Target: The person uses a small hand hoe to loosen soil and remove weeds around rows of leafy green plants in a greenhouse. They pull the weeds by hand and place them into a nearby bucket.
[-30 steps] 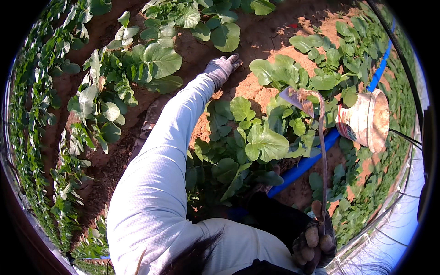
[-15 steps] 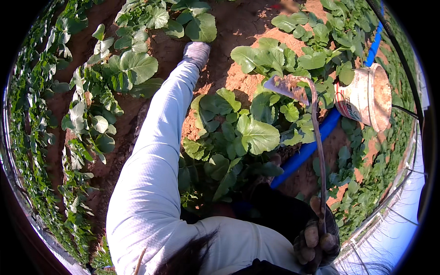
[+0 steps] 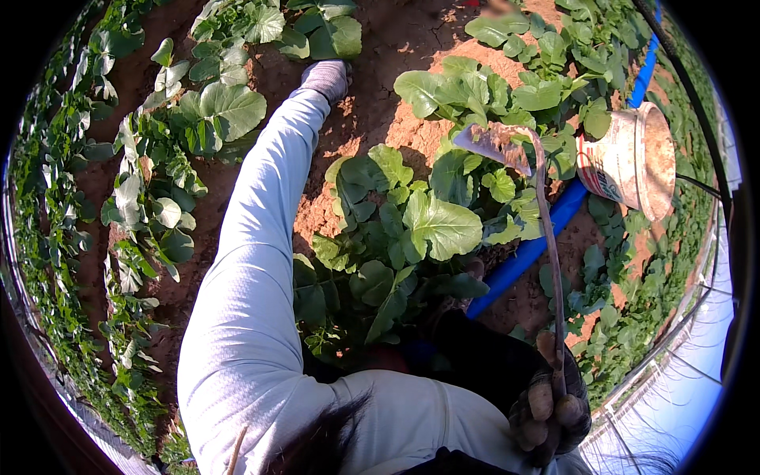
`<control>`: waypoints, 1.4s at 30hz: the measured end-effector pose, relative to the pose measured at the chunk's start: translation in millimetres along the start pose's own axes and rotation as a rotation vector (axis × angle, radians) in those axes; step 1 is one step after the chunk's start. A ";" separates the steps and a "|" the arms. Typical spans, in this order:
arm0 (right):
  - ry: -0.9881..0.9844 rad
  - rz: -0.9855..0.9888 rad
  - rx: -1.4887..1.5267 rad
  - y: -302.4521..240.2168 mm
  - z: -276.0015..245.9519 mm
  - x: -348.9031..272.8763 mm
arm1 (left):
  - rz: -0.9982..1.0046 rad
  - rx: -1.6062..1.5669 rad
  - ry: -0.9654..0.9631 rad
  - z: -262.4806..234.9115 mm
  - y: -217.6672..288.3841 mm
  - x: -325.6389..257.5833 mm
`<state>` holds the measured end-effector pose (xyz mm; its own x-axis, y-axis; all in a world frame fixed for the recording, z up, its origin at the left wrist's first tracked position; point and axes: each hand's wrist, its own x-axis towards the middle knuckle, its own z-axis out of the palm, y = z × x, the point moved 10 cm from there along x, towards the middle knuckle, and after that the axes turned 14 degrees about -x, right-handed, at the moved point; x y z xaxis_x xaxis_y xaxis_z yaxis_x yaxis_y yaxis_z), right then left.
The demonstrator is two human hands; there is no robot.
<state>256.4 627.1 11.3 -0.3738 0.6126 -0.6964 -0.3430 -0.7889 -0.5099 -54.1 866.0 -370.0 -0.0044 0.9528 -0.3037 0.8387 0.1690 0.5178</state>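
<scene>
My left hand (image 3: 326, 79), in a pale grey glove, reaches far ahead to the base of a leafy green plant (image 3: 336, 36). Broad leaves cover its fingers, so I cannot see whether it grips anything. At the lower right, my right hand (image 3: 550, 412) wears a dark glove with lighter fingertips. Its fingers wrap round the handle of a small hoe (image 3: 546, 214). The curved, thin shaft points away from me, and its flat, soil-marked blade (image 3: 492, 147) hangs over the leaves of a clump (image 3: 439, 226) in the middle.
A dirty white bucket (image 3: 621, 162) lies tilted at the right, its mouth facing right. A blue hose (image 3: 522, 265) runs diagonally under the plants. Leafy rows (image 3: 146, 198) line the left side, with reddish-brown soil (image 3: 380, 87) between. A dark cable (image 3: 687, 87) crosses the right edge.
The view has shifted slightly. My left hand has edged a little farther and to the left beside the plant. My right hand keeps its hold on the hoe.
</scene>
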 end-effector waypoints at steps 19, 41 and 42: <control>-0.075 0.056 0.081 8.4 -11.3 -9.2 | -0.122 -0.410 0.118 34.7 65.4 -36.0; -0.122 0.041 0.021 9.6 -1.0 0.0 | 0.060 -0.642 -0.063 37.7 41.6 -55.2; -0.076 0.037 -0.014 9.0 1.7 1.4 | 0.066 -0.595 -0.013 33.3 42.9 -57.1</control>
<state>251.4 620.9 6.6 -0.4506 0.5845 -0.6748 -0.3159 -0.8113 -0.4919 0.3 810.4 -357.1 0.0466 0.9636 -0.2634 0.3878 0.2256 0.8937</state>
